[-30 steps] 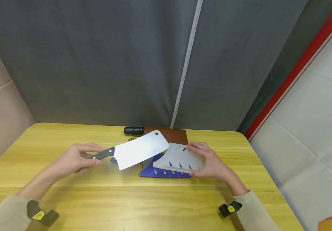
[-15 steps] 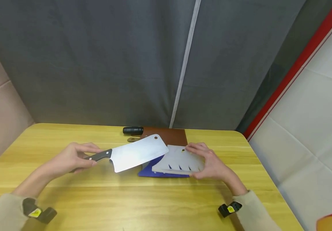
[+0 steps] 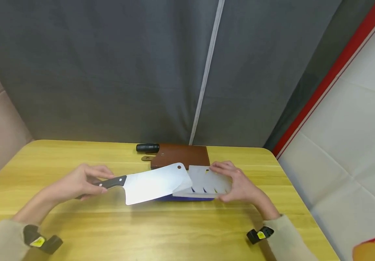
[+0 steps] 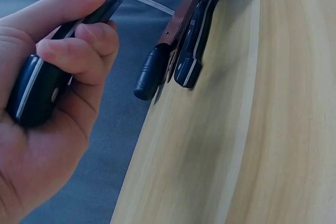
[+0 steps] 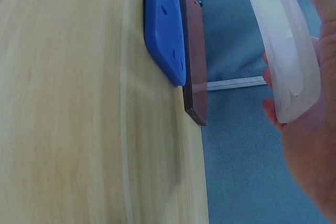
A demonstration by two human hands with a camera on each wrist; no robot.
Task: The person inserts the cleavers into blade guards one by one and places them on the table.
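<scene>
Curled fingers of the left hand (image 3: 81, 182) grip the black handle of a broad steel cleaver (image 3: 156, 183), its blade tip entering a translucent white slotted plastic sheath (image 3: 207, 182) pinched by the right hand (image 3: 239, 183) above a blue plastic sheath (image 5: 165, 27) on the yellow wooden table (image 3: 161, 228), near a brown leather sheath (image 3: 182, 154).

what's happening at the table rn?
A person sits at a yellow wooden table. The left hand grips a cleaver by its dark handle, blade pointing toward the white slotted blade guard that the right hand holds tilted above a blue guard. The blade tip is at the guard's open edge. A brown sheath lies behind.
</scene>
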